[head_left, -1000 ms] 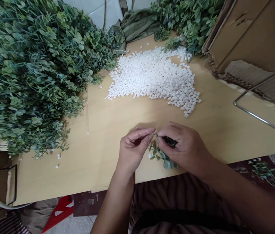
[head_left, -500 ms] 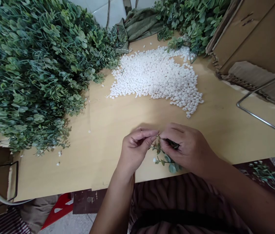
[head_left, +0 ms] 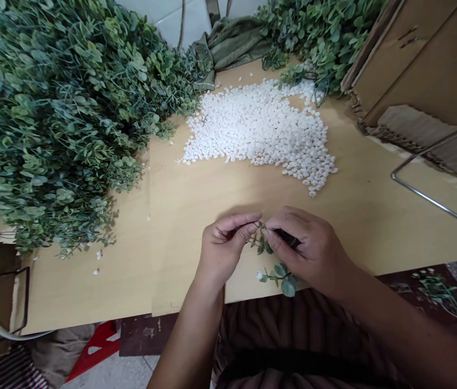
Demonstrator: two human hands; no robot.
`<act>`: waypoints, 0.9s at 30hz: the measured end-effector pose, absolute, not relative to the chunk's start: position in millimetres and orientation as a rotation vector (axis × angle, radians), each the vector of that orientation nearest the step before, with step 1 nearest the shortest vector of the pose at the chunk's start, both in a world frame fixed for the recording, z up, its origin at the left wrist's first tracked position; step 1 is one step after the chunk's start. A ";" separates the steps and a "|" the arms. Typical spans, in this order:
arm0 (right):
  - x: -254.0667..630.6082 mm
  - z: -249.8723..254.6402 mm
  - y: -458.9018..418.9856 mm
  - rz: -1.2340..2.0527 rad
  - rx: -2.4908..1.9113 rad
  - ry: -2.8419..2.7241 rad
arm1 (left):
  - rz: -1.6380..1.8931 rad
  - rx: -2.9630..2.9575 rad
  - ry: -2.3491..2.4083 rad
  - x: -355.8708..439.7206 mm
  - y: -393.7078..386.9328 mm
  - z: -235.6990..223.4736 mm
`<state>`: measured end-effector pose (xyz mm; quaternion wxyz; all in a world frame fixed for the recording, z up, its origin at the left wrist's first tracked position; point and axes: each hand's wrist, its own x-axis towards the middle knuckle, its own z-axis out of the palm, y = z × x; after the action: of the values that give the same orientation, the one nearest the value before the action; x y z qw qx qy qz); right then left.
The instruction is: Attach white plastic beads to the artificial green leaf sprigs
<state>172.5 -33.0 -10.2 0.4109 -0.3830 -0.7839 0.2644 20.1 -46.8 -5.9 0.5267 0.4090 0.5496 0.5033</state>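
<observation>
A: What do we count, from left to right?

B: We count one large mass of greenery (head_left: 58,119), its leaves too many to number; one left hand (head_left: 222,243); one spread of white pieces (head_left: 256,124) on the counter (head_left: 196,216), likewise beyond counting; one leafy sprig (head_left: 288,286) with one white tip (head_left: 259,275) showing, though we cannot tell whether all its leaves share a single stem; one right hand (head_left: 309,243); one smaller bunch of greenery (head_left: 325,32) at the back; one cardboard box (head_left: 423,70); and one bent metal rod (head_left: 435,202).

A: Where does the leafy sprig lie relative to each grip?

B: At left, we see the grip pinching a thin part of it. At right, the grip is curled tightly about it, hiding a portion; round leaves emerge below, near the counter's front edge. The white pieces lie beyond both hands, touching neither.
</observation>
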 end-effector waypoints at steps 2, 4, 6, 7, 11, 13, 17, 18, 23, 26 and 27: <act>171.8 -10.7 -33.6 0.682 -0.970 -1.956 | 1.210 0.959 1.322 19.7 -46.7 -6.0; 171.3 -11.0 -34.1 0.709 -0.971 -1.938 | 1.204 0.974 1.336 19.2 -46.6 -5.6; 170.9 -11.5 -34.8 0.749 -0.979 -1.931 | 1.197 0.997 1.335 19.0 -46.5 -5.0; 170.7 -12.0 -35.1 0.768 -0.986 -1.927 | 1.193 1.007 1.328 19.0 -46.4 -4.7; 170.2 -14.4 -36.8 0.820 -1.017 -1.901 | 1.155 1.045 1.304 19.3 -45.7 -3.8; 170.5 -15.3 -37.3 0.837 -1.029 -1.886 | 1.134 1.055 1.307 19.5 -45.5 -3.5; 172.3 -15.4 -36.9 0.903 -1.057 -1.859 | 1.103 1.039 1.314 19.9 -45.0 -3.2; 172.7 -15.3 -36.8 0.924 -1.062 -1.851 | 1.099 1.031 1.313 19.9 -44.8 -3.3; 173.0 -15.0 -37.2 0.979 -1.073 -1.815 | 1.081 1.041 1.303 20.2 -44.2 -5.3; 172.2 -15.5 -36.7 0.989 -1.089 -1.801 | 1.075 1.068 1.311 21.2 -44.0 -6.9; 172.0 -15.8 -36.1 0.991 -1.094 -1.793 | 1.077 1.079 1.320 21.5 -44.0 -7.3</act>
<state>172.0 -36.1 -15.8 0.3980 -0.4322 -0.7082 0.3915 21.5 -44.0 -7.3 0.5333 0.4527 0.5535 0.4520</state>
